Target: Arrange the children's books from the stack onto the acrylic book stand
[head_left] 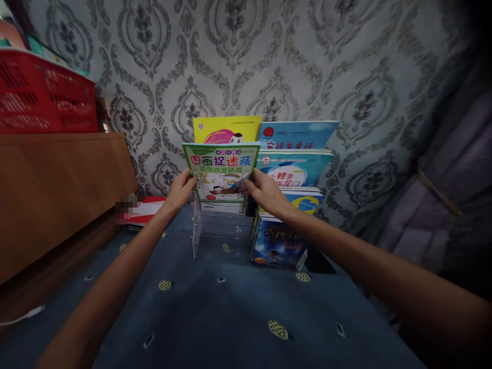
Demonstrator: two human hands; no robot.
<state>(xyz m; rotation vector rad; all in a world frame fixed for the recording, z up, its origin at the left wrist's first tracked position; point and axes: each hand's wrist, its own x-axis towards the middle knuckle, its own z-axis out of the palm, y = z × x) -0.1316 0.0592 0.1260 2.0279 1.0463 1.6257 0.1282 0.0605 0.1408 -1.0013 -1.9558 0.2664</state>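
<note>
A green-bordered picture book (220, 171) is held upright by its two side edges. My left hand (180, 189) grips its left edge, and my right hand (265, 190) grips the right one. Just behind it a yellow book (226, 128) stands in a clear acrylic tiered rack (197, 225). The front tiers below the picture book show bare clear plastic. To the right, blue picture books (300, 134), a teal book (292, 166) and a dark blue book (274, 243) stand in stepped rows. My right forearm partly covers the lower ones.
The rack stands on a dark blue patterned cloth (219, 318) against a papered wall (230, 61). On the left is a wooden cabinet (65, 189) with a red basket (46, 95) on top. Red books (146, 210) lie beside it. A grey curtain (418, 205) hangs at right.
</note>
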